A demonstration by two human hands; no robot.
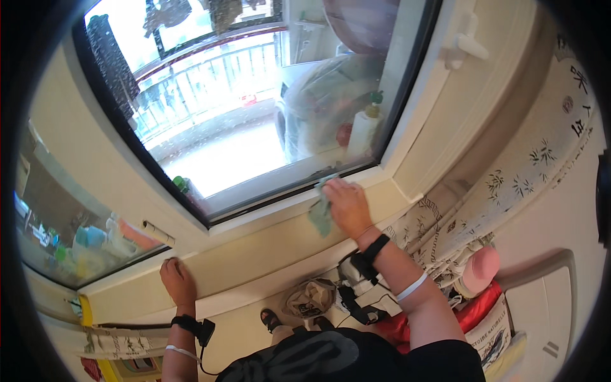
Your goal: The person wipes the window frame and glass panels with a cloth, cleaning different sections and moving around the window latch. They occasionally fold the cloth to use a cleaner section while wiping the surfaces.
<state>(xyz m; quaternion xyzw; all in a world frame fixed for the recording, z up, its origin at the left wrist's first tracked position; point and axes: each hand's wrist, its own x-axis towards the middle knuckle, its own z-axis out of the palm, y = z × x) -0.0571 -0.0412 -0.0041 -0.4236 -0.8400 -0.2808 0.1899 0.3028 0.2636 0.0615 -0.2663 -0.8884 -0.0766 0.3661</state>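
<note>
My right hand (pixel 347 205) grips a pale green cloth (pixel 320 216) and presses it against the bottom rail of the white window frame (pixel 280 204). Part of the cloth hangs below my fingers over the cream sill (pixel 254 254). Above it is the window pane (pixel 223 146), speckled with drops or spots. My left hand (pixel 178 281) rests on the sill below the frame's left corner, its fingers curled in with nothing visible in them. Each wrist wears a black band with a small device.
A window handle (pixel 470 46) juts from the right frame. A patterned curtain (pixel 509 178) hangs at the right. Below the sill are a paper bag (pixel 310 298), a pink-lidded container (pixel 480 264) and red fabric (pixel 487 296). Bottles stand behind the left pane (pixel 89 245).
</note>
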